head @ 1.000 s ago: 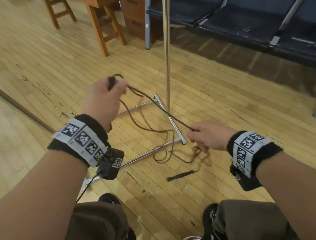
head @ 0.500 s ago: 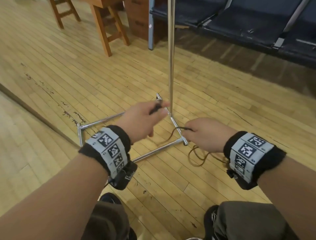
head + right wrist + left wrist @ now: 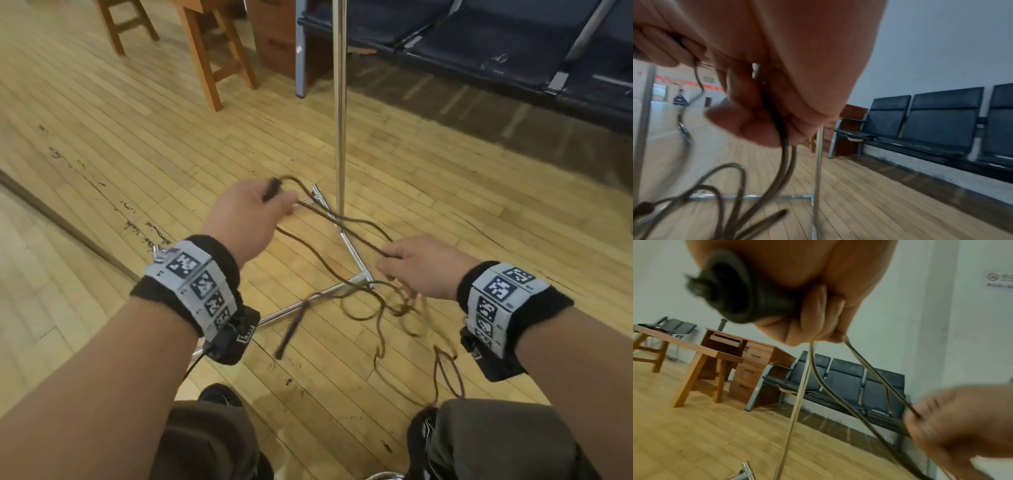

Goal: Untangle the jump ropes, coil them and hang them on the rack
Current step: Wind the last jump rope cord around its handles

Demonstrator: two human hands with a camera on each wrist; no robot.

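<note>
The floor is made of long, thin wooden boards, light yellow, with some dark scuff marks. A row of dark blue seats joined together stands along a pale wall. Next to the seats is a brown wooden desk with drawers. A wooden table with slanted legs stands near it. A small white sign hangs on the wall. Far away, in the right wrist view, a red strip runs along a wall of a big bright hall.
</note>
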